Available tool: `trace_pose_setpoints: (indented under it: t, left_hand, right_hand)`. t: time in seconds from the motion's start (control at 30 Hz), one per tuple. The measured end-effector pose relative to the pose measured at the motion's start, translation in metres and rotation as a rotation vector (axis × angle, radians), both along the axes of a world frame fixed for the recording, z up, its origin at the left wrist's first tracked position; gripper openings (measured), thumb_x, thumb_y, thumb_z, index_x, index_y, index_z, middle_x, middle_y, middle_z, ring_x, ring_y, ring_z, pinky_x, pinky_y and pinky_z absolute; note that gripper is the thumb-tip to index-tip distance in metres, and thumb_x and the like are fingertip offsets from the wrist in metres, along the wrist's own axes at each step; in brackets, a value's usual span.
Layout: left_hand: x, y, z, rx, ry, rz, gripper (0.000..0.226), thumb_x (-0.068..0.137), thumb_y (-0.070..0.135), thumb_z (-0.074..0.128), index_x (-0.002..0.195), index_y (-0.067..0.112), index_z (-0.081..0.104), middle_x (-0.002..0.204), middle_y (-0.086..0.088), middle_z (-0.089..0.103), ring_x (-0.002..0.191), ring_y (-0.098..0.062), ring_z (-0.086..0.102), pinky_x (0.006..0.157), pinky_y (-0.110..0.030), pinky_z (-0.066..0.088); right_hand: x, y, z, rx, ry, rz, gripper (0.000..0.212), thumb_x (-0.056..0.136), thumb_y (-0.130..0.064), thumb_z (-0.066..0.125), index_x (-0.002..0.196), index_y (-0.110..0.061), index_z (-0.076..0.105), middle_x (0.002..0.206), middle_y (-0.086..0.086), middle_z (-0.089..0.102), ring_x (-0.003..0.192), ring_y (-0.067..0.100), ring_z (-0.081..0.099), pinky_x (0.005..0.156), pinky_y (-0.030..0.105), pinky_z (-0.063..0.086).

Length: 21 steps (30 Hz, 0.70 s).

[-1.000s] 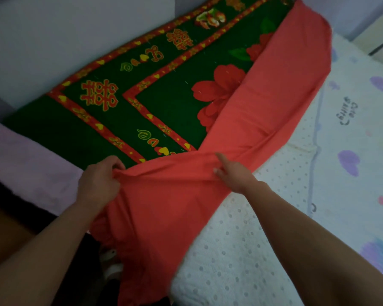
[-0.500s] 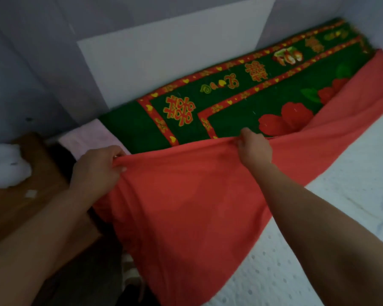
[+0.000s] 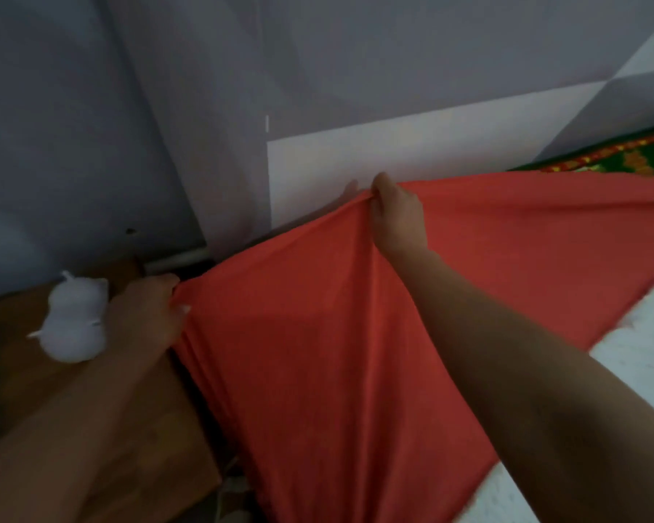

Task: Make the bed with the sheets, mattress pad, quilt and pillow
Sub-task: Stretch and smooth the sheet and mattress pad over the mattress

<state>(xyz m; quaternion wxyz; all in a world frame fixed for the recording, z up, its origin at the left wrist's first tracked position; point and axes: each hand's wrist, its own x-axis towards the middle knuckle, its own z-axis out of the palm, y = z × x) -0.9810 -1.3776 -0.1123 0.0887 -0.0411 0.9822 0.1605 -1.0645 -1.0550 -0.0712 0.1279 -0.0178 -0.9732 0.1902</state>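
Red sheet [image 3: 318, 334] edge in both grips — left hand [image 3: 148, 315], right hand [image 3: 397, 217] — beside wall [image 3: 355, 168].

One head-worn view looks forward and down from close above the bed's near left corner. It faces the far wall [image 3: 355, 69], with both forearms reaching in from the near edge.

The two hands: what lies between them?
In the head view, only a taut span of the red sheet runs between the left hand and the right hand; each grips its edge.

Both forearms are bare to the frame edge — no sleeves — left hand [image 3: 148, 315], right hand [image 3: 397, 217] bare.
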Motion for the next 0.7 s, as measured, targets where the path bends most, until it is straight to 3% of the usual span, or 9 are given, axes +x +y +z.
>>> trace_pose_setpoints:
  t: [0.13, 0.3, 0.47, 0.53, 0.6, 0.7]
  left_hand:
    - [-0.020, -0.023, -0.025, 0.035, -0.171, 0.025, 0.020, 0.082, 0.030, 0.069, 0.080, 0.011, 0.063, 0.088, -0.014, 0.066, 0.082, -0.030, 0.062, 0.066, -0.033, 0.046]
    - [-0.032, -0.033, -0.043, 0.017, -0.422, -0.146, 0.008, 0.078, 0.015, 0.066, 0.086, 0.011, 0.066, 0.096, -0.012, 0.066, 0.086, -0.026, 0.061, 0.067, -0.026, 0.042]
    - [-0.035, -0.028, -0.041, -0.104, -0.187, 0.046, 0.022, 0.092, 0.027, 0.052, 0.095, 0.012, 0.067, 0.106, -0.016, 0.066, 0.099, -0.032, 0.062, 0.077, -0.034, 0.048]
    - [-0.038, -0.030, -0.040, -0.052, -0.101, 0.206, 0.026, 0.095, 0.025, 0.048, 0.101, 0.009, 0.066, 0.109, -0.020, 0.064, 0.101, -0.036, 0.060, 0.076, -0.038, 0.047]
    - [-0.040, -0.031, -0.042, -0.013, -0.112, 0.282, 0.027, 0.096, 0.022, 0.046, 0.106, 0.005, 0.064, 0.112, -0.023, 0.062, 0.104, -0.038, 0.059, 0.078, -0.040, 0.046]
    - [-0.042, -0.022, -0.045, 0.076, -0.126, 0.229, 0.024, 0.095, 0.017, 0.047, 0.110, 0.005, 0.061, 0.114, -0.024, 0.061, 0.105, -0.038, 0.058, 0.084, -0.040, 0.045]
  right_hand:
    - [-0.024, -0.009, -0.027, 0.028, -0.064, 0.032, 0.019, 0.079, -0.007, 0.043, 0.090, -0.001, 0.057, 0.089, 0.026, 0.063, 0.083, 0.043, 0.058, 0.066, 0.042, 0.027]
    - [-0.032, -0.010, -0.055, 0.063, -0.231, 0.126, 0.023, 0.078, -0.010, 0.055, 0.098, -0.011, 0.065, 0.097, 0.017, 0.066, 0.093, 0.036, 0.059, 0.079, 0.038, 0.040]
    - [-0.039, -0.013, -0.057, 0.136, -0.237, 0.135, 0.019, 0.079, -0.010, 0.055, 0.095, -0.009, 0.065, 0.096, 0.019, 0.066, 0.092, 0.037, 0.059, 0.077, 0.039, 0.042]
    - [-0.041, -0.013, -0.052, 0.116, -0.160, 0.099, 0.018, 0.080, -0.013, 0.052, 0.093, -0.008, 0.064, 0.093, 0.021, 0.066, 0.088, 0.038, 0.060, 0.073, 0.040, 0.042]
    - [-0.040, -0.015, -0.050, 0.071, -0.117, 0.052, 0.014, 0.083, -0.014, 0.055, 0.092, -0.007, 0.062, 0.092, 0.020, 0.067, 0.087, 0.038, 0.061, 0.071, 0.040, 0.042]
    - [-0.031, -0.022, -0.054, -0.018, -0.170, 0.041, 0.019, 0.085, -0.013, 0.060, 0.102, -0.004, 0.055, 0.095, 0.021, 0.067, 0.088, 0.040, 0.061, 0.072, 0.042, 0.044]
